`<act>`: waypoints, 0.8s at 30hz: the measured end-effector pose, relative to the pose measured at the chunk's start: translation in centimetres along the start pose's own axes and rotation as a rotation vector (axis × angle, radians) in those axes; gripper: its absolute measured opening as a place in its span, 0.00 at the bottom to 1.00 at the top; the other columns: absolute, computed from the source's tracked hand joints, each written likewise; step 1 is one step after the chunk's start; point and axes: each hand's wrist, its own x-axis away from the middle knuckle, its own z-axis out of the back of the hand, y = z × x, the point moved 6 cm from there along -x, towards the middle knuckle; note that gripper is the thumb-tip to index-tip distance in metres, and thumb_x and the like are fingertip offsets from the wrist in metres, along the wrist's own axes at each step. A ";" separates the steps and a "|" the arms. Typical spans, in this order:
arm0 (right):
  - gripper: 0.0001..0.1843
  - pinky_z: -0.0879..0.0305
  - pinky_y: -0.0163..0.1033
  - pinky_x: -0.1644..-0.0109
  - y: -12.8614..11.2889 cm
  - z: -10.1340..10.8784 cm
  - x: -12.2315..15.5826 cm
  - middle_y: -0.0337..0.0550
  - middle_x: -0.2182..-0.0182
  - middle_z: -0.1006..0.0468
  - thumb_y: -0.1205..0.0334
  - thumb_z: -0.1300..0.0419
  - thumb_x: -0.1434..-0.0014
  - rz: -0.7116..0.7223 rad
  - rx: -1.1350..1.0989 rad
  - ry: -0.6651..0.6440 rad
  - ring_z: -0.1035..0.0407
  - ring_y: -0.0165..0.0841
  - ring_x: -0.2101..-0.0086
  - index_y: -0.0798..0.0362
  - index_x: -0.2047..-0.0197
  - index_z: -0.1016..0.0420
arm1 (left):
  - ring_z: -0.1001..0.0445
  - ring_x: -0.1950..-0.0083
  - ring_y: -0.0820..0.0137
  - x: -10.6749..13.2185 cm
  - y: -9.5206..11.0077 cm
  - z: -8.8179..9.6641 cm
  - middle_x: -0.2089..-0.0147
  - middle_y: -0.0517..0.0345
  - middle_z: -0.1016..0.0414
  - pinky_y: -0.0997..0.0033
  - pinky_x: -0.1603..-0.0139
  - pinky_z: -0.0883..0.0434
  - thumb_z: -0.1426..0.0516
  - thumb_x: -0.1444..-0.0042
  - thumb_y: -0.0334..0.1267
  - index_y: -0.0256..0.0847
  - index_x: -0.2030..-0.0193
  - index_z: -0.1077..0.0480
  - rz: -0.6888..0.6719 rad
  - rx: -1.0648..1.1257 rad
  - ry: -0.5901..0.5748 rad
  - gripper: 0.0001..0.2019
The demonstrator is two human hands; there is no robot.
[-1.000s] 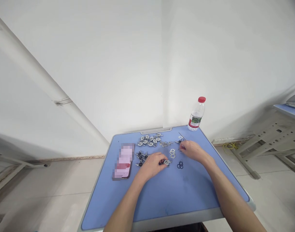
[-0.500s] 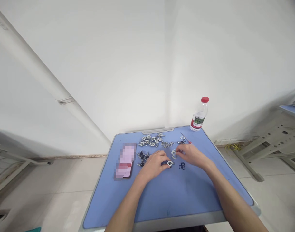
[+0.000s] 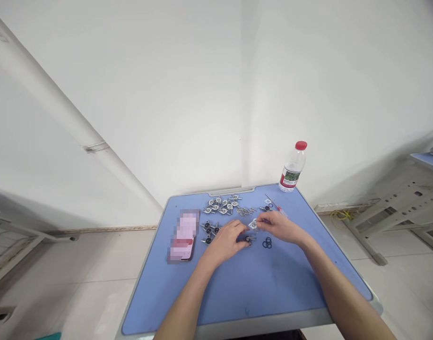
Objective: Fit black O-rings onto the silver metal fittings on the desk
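Note:
My left hand is closed, thumb and fingers round a small metal part with a dark round face, held low over the desk. My right hand pinches a small light metal plate with a hole, just above and beside that part. My left fingertips are close to the plate; I cannot tell whether they touch it. Several black rubber rings lie below my right hand. To the left of my left hand, several metal parts with black round faces are partly hidden by it.
A pile of metal parts with light plates and several small metal pins lie toward the back. A phone rests at left. A red-handled screwdriver lies at right, near a red-capped bottle. The blue desk meets a wall.
My right hand has shifted slightly left, and the plate at its fingertips now sits tilted nearer my left hand. The part in my left hand now shows a dark face instead of a light one.

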 end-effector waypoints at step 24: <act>0.09 0.39 0.36 0.60 -2.2 -3.9 -0.2 0.41 0.61 0.23 0.70 0.43 0.43 0.144 0.227 -0.027 0.29 0.35 0.61 0.51 0.59 0.27 | 0.33 0.63 0.68 -0.3 -1.6 -0.8 0.66 0.59 0.31 0.71 0.63 0.39 0.45 0.48 0.32 0.40 0.66 0.31 0.068 0.012 -0.012 0.03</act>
